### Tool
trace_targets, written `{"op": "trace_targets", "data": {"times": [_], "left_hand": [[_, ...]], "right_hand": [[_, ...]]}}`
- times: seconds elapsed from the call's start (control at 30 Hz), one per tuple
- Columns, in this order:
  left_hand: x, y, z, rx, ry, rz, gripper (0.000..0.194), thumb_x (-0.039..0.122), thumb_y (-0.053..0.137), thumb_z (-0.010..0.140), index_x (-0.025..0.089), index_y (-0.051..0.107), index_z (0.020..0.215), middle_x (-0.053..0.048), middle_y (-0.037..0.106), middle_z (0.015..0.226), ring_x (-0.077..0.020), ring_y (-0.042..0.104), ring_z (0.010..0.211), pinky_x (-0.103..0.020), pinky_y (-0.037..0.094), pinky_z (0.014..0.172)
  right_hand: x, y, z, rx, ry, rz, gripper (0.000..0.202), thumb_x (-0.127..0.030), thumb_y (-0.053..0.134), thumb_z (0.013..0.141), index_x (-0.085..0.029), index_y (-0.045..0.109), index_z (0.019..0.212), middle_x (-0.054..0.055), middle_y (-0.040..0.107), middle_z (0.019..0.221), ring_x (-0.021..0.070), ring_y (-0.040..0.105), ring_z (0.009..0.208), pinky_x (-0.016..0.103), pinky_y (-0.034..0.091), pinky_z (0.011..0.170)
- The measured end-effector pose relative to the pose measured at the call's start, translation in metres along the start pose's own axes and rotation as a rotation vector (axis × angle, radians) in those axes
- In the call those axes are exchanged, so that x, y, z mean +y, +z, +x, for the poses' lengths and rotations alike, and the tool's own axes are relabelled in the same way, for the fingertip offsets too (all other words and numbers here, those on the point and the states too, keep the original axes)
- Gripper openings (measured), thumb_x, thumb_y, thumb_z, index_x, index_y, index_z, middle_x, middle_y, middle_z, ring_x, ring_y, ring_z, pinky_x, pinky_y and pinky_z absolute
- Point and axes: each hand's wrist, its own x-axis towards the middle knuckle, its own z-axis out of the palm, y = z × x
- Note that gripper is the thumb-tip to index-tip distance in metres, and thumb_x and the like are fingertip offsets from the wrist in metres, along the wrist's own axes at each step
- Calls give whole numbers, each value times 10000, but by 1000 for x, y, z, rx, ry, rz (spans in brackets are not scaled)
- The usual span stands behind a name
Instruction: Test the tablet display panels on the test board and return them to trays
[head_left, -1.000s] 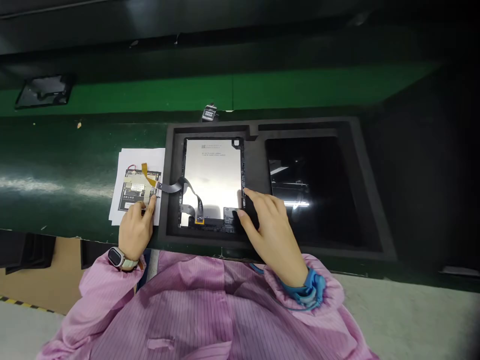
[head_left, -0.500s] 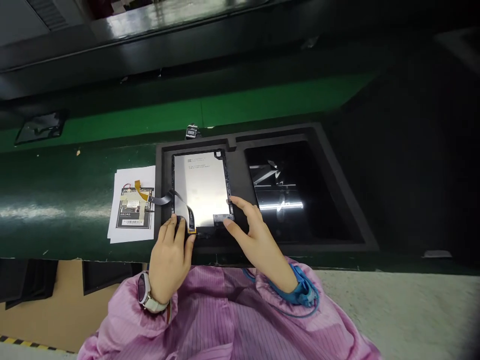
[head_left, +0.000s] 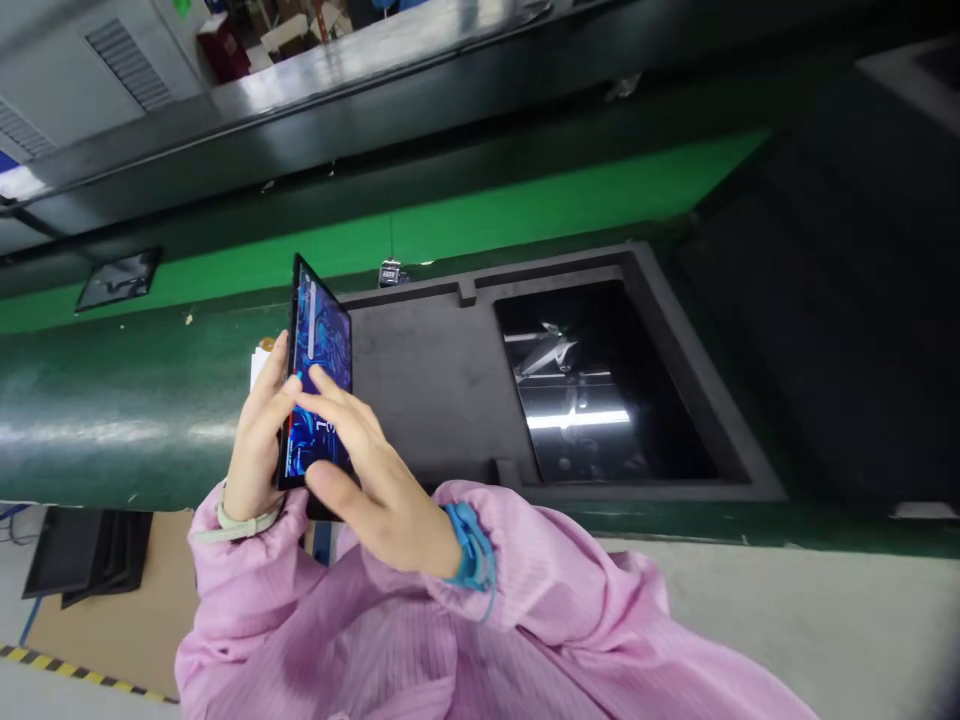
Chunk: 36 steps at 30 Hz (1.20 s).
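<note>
A tablet screen (head_left: 325, 340), lit with a blue swirling picture and icons, stands tilted on its edge above the left end of the foam tray (head_left: 420, 385). My left hand (head_left: 259, 435) grips it by its left edge, fingers behind and thumb at the front. In front of the lit face is my right hand (head_left: 367, 470), fingers spread; its fingertips are at the glass, and whether they touch it I cannot tell. White paper (head_left: 259, 365) and a bit of orange flex cable (head_left: 267, 344) peek out behind my left hand. The circuit board on the paper is hidden.
Another dark glossy screen (head_left: 600, 400) lies in the tray's right recess. A small metal counter (head_left: 390, 272) sits behind the tray. Further back on the left is a dark panel in clear film (head_left: 118, 280). Black trays (head_left: 86, 555) are stacked below the bench's front edge.
The tablet screen has been lifted out of the left recess and turned, so its lit front shows instead of its silver back. Both hands have moved left with it.
</note>
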Motion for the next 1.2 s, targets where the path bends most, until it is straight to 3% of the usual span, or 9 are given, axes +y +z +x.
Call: {"op": "trace_targets", "data": {"times": [0.17, 0.3, 0.4, 0.53, 0.63, 0.83, 0.93, 1.03, 1.2], "left_hand": [[-2, 0, 5, -17, -124, -93, 656, 355, 778, 798, 257, 621, 1427, -52, 587, 1530, -334, 497, 1461, -444, 470, 1184], [-2, -10, 8, 65, -39, -79, 501, 303, 780, 774, 261, 734, 1271, -29, 649, 1462, -310, 536, 1431, -382, 513, 1145], [-3, -22, 5, 77, 21, -56, 401, 314, 752, 811, 282, 759, 1211, -11, 645, 1467, -305, 539, 1430, -416, 510, 1155], [-18, -19, -4, 202, 21, -212, 390, 344, 680, 837, 300, 742, 1219, 12, 695, 1397, -305, 586, 1383, -465, 524, 1139], [-39, 4, -5, 248, -83, -438, 403, 362, 624, 780, 256, 758, 1146, -11, 781, 1217, -330, 647, 1304, -502, 548, 1099], [-67, 41, -2, 88, -203, -585, 517, 581, 547, 769, 252, 758, 1107, -45, 816, 1004, -356, 682, 1233, -530, 549, 1059], [-68, 44, -4, -10, -212, -545, 586, 627, 498, 778, 269, 731, 1179, -54, 809, 1031, -370, 682, 1219, -559, 558, 1026], [-67, 45, -6, -66, -193, -498, 545, 592, 491, 773, 267, 727, 1142, -54, 803, 1019, -391, 684, 1203, -582, 573, 985], [-72, 45, -8, -213, -74, -345, 548, 653, 419, 817, 261, 708, 1068, -57, 777, 1157, -387, 656, 1257, -550, 584, 945]], "right_hand": [[30, 26, -10, 174, 349, -95, 618, -547, 307, 1053, -141, 394, 1512, 193, 527, 1500, 280, 461, 1435, 543, 378, 1231], [26, 31, -13, -11, 172, -99, 659, -552, 373, 1040, -160, 324, 1567, 169, 486, 1563, 272, 406, 1479, 552, 338, 1259], [22, 19, -12, 24, 33, -45, 657, -578, 346, 1043, -156, 374, 1546, 151, 444, 1607, 233, 341, 1533, 478, 319, 1286], [31, -11, -14, 135, 355, -38, 734, -607, 323, 1038, -140, 290, 1602, 178, 395, 1636, 261, 363, 1540, 509, 320, 1277], [37, -34, -19, 138, 341, -62, 741, -611, 339, 1036, -192, 234, 1638, 145, 364, 1661, 245, 362, 1545, 480, 341, 1268], [32, -61, -42, 112, 268, -521, 636, -667, 349, 1014, -337, 465, 1545, 114, 543, 1480, 322, 475, 1430, 660, 316, 1216], [28, -71, -44, 86, 223, -643, 743, -646, 409, 1008, -300, 245, 1645, 146, 490, 1551, 330, 466, 1452, 662, 338, 1205], [21, -78, -25, 169, 104, -793, 1031, -711, 577, 900, -186, 130, 1667, 227, 289, 1674, 406, 298, 1554, 664, 339, 1207], [14, -69, 26, -6, -116, -857, 1178, -723, 825, 660, -157, 376, 1590, 225, 244, 1696, 446, 187, 1589, 645, 253, 1273]]}}
